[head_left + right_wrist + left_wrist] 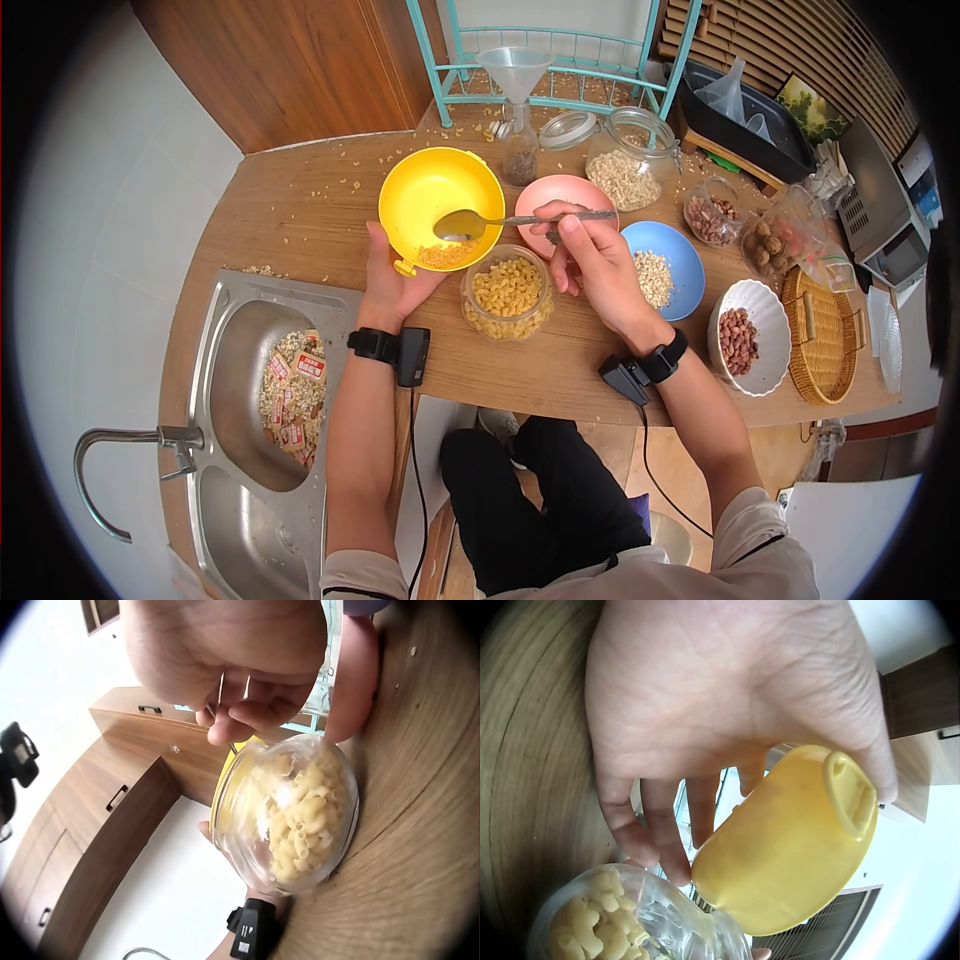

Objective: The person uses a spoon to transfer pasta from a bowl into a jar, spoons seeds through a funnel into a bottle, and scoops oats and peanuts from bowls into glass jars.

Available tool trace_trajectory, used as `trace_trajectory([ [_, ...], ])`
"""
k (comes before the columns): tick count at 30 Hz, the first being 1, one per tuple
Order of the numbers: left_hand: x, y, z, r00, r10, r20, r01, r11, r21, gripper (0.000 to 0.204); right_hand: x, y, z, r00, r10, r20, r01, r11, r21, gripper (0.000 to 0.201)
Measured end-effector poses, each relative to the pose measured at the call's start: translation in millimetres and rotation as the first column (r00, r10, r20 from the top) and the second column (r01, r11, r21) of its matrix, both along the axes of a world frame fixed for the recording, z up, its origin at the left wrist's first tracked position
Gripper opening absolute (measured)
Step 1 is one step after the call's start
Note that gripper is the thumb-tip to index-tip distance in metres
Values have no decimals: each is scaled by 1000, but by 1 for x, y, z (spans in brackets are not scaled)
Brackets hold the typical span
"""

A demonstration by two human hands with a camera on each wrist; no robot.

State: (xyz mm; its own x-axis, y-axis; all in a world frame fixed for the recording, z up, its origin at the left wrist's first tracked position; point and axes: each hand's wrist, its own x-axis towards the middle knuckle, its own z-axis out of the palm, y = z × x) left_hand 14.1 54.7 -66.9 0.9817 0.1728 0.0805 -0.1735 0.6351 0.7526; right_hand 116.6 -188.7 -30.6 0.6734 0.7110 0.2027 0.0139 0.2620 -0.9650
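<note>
My left hand (397, 285) holds a yellow bowl (425, 185) from below, thumb by its rim and fingers behind it. The bowl tilts toward me, and small orange-yellow bits (445, 256) lie at its near side. With thumb and fingers my right hand (600, 268) pinches a metal spoon (462, 225) by the handle; its head is over the inside of the bowl. Between the hands stands an open clear jar of macaroni (508, 290), seen close in the right wrist view as a jar (300, 817) below the right hand (232, 660).
Behind are a pink plate (560, 187), a funnel (515, 68) on a bottle, and an open jar of oats (625, 175). To the right are a blue plate (680, 250), a white bowl of peanuts (775, 330) and a wicker tray (820, 350). A steel sink (235, 400) lies left.
</note>
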Motion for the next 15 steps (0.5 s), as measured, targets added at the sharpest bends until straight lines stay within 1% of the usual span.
trace_trajectory([
  [5,0,0,-1,1000,-1,-3,1,1000,2,111,3,0,-3,999,20,-43,-22,999,-42,35],
  [12,1,3,-5,1000,5,-5,-5,1000,-1,111,0,1,-1,999,4,-47,-7,998,-60,36],
  [15,1,2,-4,1000,8,-8,-9,1000,-5,111,0,1,-1,999,20,-39,-22,999,-47,37],
])
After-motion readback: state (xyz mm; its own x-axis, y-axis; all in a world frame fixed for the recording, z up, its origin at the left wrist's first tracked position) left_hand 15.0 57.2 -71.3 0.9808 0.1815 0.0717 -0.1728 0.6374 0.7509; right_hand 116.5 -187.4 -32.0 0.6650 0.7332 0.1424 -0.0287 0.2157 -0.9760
